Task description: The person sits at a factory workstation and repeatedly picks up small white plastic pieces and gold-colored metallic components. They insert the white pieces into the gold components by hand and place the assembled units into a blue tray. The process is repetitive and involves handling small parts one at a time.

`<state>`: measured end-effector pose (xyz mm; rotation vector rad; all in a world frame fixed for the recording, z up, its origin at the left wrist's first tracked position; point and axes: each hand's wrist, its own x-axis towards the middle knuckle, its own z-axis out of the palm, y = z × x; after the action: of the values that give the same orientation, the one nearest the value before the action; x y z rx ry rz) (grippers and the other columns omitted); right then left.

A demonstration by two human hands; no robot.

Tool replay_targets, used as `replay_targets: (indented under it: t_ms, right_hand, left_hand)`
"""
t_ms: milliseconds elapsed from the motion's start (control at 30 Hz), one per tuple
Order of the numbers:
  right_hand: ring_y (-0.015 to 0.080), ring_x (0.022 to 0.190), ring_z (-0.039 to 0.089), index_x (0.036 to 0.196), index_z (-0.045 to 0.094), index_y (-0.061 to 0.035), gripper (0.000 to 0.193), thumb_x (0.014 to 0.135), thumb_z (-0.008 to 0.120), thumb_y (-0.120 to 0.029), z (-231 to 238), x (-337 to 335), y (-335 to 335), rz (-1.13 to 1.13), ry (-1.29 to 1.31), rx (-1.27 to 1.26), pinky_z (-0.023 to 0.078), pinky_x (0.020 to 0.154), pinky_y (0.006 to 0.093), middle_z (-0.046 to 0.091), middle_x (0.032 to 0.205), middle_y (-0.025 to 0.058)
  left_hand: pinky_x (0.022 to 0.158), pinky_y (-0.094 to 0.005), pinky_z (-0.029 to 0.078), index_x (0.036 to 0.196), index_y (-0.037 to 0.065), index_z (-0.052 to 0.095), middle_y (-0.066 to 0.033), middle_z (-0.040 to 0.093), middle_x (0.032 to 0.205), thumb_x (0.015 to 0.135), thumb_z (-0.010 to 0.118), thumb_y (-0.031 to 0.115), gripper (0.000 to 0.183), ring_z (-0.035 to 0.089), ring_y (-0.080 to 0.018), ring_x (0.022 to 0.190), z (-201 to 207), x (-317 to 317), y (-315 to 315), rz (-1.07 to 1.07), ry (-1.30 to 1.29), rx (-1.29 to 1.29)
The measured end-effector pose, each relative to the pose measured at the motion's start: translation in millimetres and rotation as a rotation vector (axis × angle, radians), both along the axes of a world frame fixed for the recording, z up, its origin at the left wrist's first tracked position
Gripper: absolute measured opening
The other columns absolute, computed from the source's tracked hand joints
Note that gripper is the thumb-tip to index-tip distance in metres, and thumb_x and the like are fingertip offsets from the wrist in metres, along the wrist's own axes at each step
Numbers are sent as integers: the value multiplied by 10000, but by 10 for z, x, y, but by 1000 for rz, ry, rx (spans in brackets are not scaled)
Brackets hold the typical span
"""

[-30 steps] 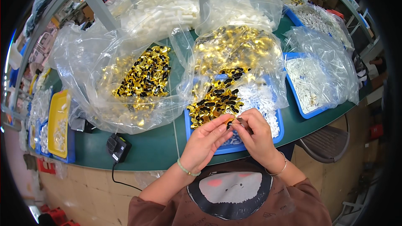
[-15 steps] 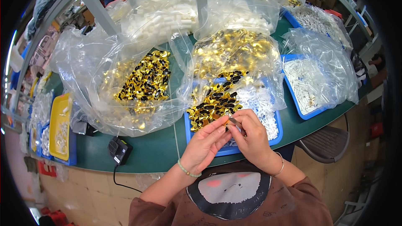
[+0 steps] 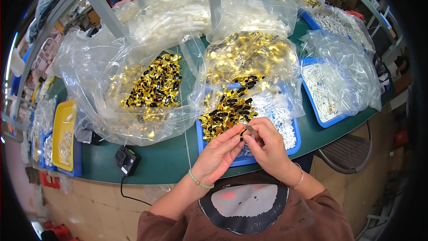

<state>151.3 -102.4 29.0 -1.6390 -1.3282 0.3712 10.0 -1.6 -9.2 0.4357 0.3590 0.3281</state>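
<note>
My left hand (image 3: 219, 154), with a pale green bead bracelet at its wrist, pinches a small gold-and-black part (image 3: 242, 135) between thumb and fingers. Against it works my right hand (image 3: 269, 148), wearing a thin bangle; its fingers close on a narrow flat grey piece (image 3: 251, 129), whose kind I cannot make out. Both hands meet above the near edge of a blue tray (image 3: 294, 148). In that tray a heap of gold-and-black parts (image 3: 223, 115) lies at the left, and small white pieces (image 3: 285, 127) lie at the right. My fingers partly hide the held part.
A clear bag (image 3: 96, 78) of similar gold-and-black parts spreads at the left. Bags of white tubes (image 3: 174, 29) sit behind. Another blue tray (image 3: 318, 117) of white pieces stands right, a yellow tray (image 3: 57, 151) far left. A black power adapter (image 3: 128, 159) lies near the table edge.
The fingers of both hands have shifted slightly around the small part, and the grey piece has tilted a little. The trays and bags stay where they were.
</note>
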Motion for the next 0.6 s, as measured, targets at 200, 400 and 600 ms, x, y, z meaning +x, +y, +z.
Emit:
replay_targets:
  t_ms: [200, 400, 600]
  right_hand:
    - [181, 673, 643, 948, 604, 14, 89, 886, 667, 6, -32, -48, 22, -45, -8, 28, 535, 582, 276, 604, 1022, 133]
    - [217, 690, 660, 924, 594, 6, 127, 847, 695, 17, -70, -75, 21, -77, -79, 62, 541, 575, 294, 615, 1009, 138]
    - [238, 734, 674, 936, 589, 1, 175, 810, 701, 48, -93, -45, -3, -67, -112, 70, 562, 604, 300, 612, 1023, 138]
  left_hand:
    - [1051, -248, 470, 1404, -28, 469, -87, 561, 1330, 995, 562, 52, 427, 572, -112, 1161, 5, -11, -14, 5, -26, -13]
    - [1059, -260, 459, 1403, -28, 472, -86, 560, 1328, 1000, 552, 53, 418, 565, -119, 1168, -16, -21, -33, 7, -42, 3]
    - [1071, -273, 447, 1398, -24, 481, -87, 548, 1349, 1006, 545, 62, 406, 553, -127, 1197, -25, -33, -29, -11, -33, 51]
